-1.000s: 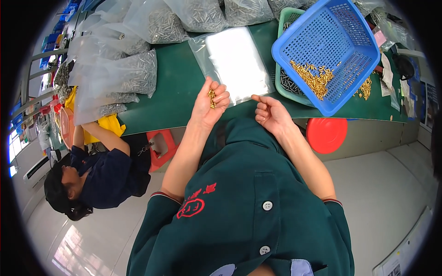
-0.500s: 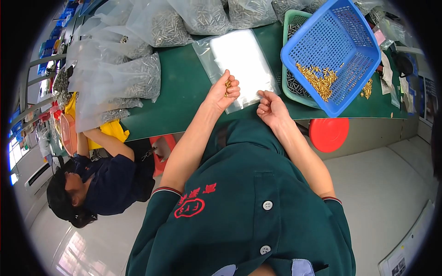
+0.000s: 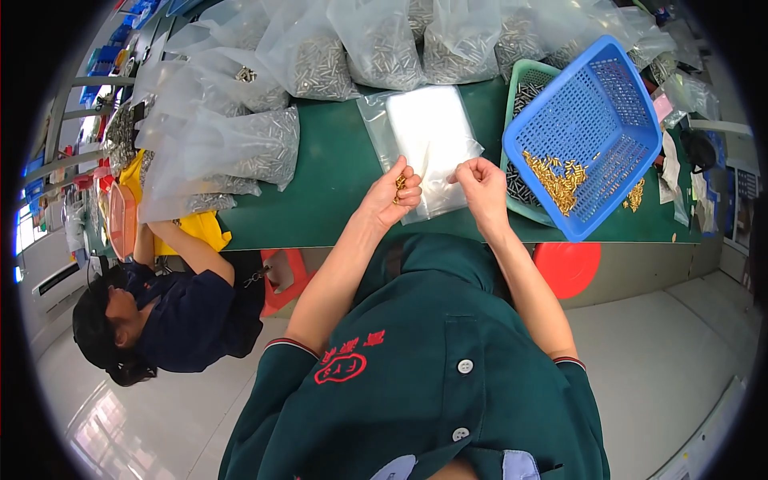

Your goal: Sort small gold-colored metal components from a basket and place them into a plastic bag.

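Note:
My left hand (image 3: 390,196) is closed around several small brass pins (image 3: 399,186), which show between the curled fingers and the palm. To its right, my right hand (image 3: 483,192) pinches the near right side of a clear plastic bag (image 3: 436,172) between thumb and fingertips. A crease runs across the plastic toward that pinch. The bag lies in a stack of flat clear bags with a white sheet-like area (image 3: 424,116), on the green table in front of me. Right of my hands, a tilted blue basket (image 3: 596,132) holds a heap of brass pins (image 3: 558,180).
Under the blue basket sits a green basket (image 3: 524,76) of dark metal pins. Filled bags of metal pins (image 3: 384,60) line the table's (image 3: 336,152) back and left. A person (image 3: 180,312) works at the left. A red stool (image 3: 566,268) stands below the table edge.
My view has shifted, so the table sits lower in the picture. My right hand has turned more upright and pinches the bag, which now shows a crease. My left hand keeps the brass pins.

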The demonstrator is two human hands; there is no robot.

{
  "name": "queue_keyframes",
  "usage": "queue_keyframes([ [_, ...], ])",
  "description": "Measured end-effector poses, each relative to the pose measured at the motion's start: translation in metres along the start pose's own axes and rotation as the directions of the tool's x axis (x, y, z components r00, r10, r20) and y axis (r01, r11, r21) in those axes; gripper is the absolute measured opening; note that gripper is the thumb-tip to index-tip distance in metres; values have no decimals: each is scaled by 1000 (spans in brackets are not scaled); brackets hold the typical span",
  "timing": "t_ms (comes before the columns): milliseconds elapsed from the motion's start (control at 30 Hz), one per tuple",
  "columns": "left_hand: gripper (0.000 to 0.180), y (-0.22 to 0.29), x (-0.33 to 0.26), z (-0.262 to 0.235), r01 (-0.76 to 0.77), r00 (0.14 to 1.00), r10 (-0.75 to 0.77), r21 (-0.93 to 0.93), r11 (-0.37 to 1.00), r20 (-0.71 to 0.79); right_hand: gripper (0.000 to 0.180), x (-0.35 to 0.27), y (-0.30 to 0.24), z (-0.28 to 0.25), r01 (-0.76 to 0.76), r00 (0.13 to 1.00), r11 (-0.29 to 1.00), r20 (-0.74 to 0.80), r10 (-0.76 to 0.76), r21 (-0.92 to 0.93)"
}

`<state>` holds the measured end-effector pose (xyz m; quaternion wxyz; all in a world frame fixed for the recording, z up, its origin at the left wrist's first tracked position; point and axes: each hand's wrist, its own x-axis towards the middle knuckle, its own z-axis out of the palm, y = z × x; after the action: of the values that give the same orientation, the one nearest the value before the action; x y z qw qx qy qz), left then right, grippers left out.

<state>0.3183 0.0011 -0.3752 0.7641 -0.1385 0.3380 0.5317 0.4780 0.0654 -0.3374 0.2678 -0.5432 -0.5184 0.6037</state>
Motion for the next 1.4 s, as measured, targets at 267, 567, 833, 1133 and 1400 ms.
queue_keyframes([
  [267, 35, -4, -18, 15, 14, 999, -19, 136, 991, 36, 45, -6, -22, 2, 299, 949, 832, 235, -209, -467],
  [567, 38, -11, -43, 27, -50, 996, 9, 449, 892, 92, 47, -26, -46, 14, 386, 881, 676, 468, -69, -627],
  [833, 35, -10, -51, 28, -107, 994, 49, 692, 714, 103, 38, -30, -53, 8, 114, 737, 942, 662, 134, -317],
  [1133, 34, -12, -56, 21, -118, 992, 58, 703, 701, 109, 49, -65, -41, 22, 350, 815, 743, 576, 59, -571],
  [1400, 33, -16, -61, 15, -184, 983, 126, 663, 726, 135, 36, -63, -64, 16, 277, 797, 795, 591, 123, -540],
])
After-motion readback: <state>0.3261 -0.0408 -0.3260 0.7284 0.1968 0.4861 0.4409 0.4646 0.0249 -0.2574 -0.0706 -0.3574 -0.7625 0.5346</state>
